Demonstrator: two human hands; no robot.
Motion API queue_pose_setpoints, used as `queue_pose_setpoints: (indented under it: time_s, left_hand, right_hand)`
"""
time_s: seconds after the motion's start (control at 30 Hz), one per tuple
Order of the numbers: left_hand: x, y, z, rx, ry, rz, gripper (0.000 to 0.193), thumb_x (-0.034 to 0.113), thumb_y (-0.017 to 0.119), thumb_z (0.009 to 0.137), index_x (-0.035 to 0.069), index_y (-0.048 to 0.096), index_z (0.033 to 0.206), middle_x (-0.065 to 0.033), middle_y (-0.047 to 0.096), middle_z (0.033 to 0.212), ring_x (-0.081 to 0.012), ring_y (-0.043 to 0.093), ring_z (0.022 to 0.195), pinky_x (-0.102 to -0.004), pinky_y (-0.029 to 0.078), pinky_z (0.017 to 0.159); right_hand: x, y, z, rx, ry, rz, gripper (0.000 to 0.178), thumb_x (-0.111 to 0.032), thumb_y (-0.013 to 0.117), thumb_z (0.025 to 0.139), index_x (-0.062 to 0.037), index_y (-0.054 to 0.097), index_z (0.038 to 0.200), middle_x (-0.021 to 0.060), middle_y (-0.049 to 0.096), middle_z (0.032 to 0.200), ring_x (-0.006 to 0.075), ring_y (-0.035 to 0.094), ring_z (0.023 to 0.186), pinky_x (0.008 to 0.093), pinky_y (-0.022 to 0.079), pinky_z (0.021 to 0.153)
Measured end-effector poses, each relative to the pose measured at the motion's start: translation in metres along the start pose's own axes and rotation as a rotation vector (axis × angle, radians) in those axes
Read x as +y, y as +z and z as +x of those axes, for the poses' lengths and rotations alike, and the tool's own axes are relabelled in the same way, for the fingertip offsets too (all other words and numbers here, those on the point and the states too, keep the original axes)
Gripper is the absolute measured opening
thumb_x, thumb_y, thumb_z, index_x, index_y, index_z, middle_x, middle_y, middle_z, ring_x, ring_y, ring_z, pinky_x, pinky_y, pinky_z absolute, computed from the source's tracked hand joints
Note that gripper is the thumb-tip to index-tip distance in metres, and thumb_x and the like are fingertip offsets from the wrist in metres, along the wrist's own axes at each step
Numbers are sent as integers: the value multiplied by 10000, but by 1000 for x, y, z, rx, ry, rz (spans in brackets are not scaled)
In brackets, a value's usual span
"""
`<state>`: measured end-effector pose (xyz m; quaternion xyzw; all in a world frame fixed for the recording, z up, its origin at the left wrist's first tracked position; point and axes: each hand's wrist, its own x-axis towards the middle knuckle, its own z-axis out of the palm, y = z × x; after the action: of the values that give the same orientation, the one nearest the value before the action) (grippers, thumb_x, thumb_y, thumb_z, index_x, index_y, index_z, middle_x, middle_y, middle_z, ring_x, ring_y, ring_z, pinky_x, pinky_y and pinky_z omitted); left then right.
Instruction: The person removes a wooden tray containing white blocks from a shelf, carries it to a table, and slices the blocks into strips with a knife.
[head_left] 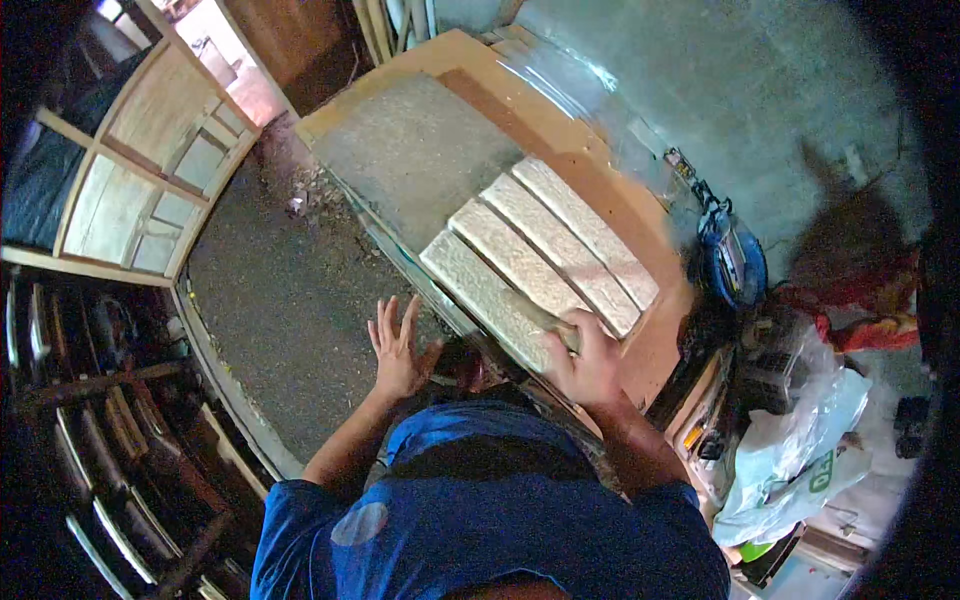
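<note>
Blue short-sleeved shirt [520,520]: lay nearest the camera, covering the person's torso along the lower edge, with a pale round patch on its left side.
Four long, cream-white, rough-faced strips [565,240]: rested flat and roughly parallel on the work surface, narrow dark gaps between them; the one nearest the person ran along the surface's near edge.
Tan, rounded, stick-like tool [535,312]: lay slanted over the nearest strip, its near end inside the right hand; whether its far end touched the strip could not be told.
Right hand [585,360]: was grasping the tool, fingers curled around it, above the nearest strip.
Left hand [398,350]: was released and bare, fingers spread, held out just beside the surface's near edge.
Orange-brown flat surface [635,195]: stood diagonally before the person and carried the strips.
Grey rectangular sheet [410,150]: lay flat on the surface, beyond the strips toward the far left.
Dark grey speckled floor [270,310]: spread left of the surface, with small pale debris near its far end.
Pale wood-framed panels [150,145]: stood at the far left.
Dark rack with pale slats [130,430]: filled the lower left.
Blue rounded container [750,265]: stood right of the surface, slim items inside.
Crumpled red cloth [870,332]: lay farther right.
White translucent plastic bag [790,470]: sat at the lower right, green printing on it.
</note>
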<state>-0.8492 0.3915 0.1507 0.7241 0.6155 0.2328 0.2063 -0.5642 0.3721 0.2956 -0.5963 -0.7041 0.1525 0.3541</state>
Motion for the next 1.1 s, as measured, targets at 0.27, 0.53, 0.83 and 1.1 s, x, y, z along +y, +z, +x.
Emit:
queue_pose_setpoints:
  time_s: [0.27,0.53,0.83,1.1]
  left_hand:
    - [-13,-5,0,-14,-73,-1,888,397,730,853,205,255,1578,-235,197,1603,-467,118,1507,-648,99,1186]
    - [-25,-5,-8,13,-87,-57,935,383,751,832,244,220,1590,-217,200,1603,-464,125,1505,-648,110,1185]
    - [-23,-7,-8,8,-116,-75,934,365,755,824,234,235,1588,-217,204,1598,-466,131,1502,-645,122,1183]
    - [-8,-8,0,-2,-61,-72,919,365,753,834,213,242,1584,-228,210,1597,-477,150,1494,-646,135,1180]
  right_hand:
    - [-22,32,45,-22,-41,-22,313,-187,722,912,-27,551,1120,189,684,888,366,701,764,412,555,652]
    - [-36,59,65,59,-84,115,245,-156,677,944,-26,563,1116,159,643,820,209,655,715,352,519,647]
    - [-7,49,99,202,11,131,227,-178,686,943,-38,584,1091,173,659,875,296,660,744,383,520,682]
    - [20,18,74,73,100,-27,192,-150,666,959,-26,574,1074,100,638,826,156,613,734,306,485,656]
